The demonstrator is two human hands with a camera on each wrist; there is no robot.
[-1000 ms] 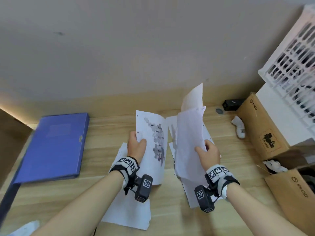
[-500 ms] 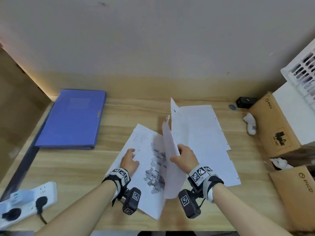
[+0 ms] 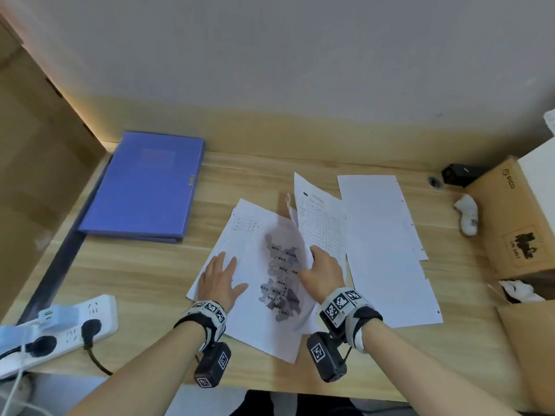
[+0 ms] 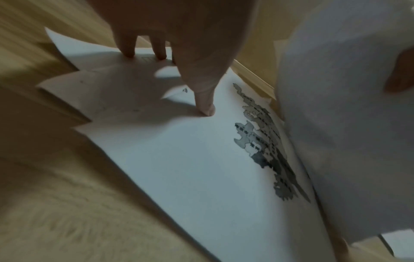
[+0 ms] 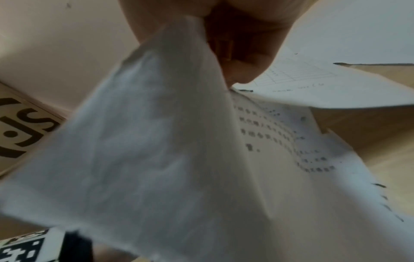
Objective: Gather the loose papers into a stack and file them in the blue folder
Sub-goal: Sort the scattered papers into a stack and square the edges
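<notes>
The closed blue folder [image 3: 141,184] lies at the back left of the wooden desk [image 3: 144,274]. A sheet printed with a grey map [image 3: 270,283] [image 4: 201,159] lies on top of other sheets in the middle. My left hand [image 3: 220,277] [image 4: 179,53] presses flat on its left part with straight fingers. My right hand [image 3: 322,270] [image 5: 224,44] pinches a table-printed sheet [image 3: 318,226] [image 5: 156,141] by its lower edge, and the sheet stands tilted over the map sheet's right side. More loose white sheets [image 3: 381,235] lie flat to the right.
A white power strip [image 3: 75,322] with plugs sits at the front left edge. Cardboard boxes [image 3: 516,223] line the right side, with a black device [image 3: 459,174] and a white object [image 3: 467,213] beside them. A wall closes the back.
My left hand laid the map sheet down on the desk and now presses it flat. My right hand lowered its sheet toward the pile. The head view tilted down.
</notes>
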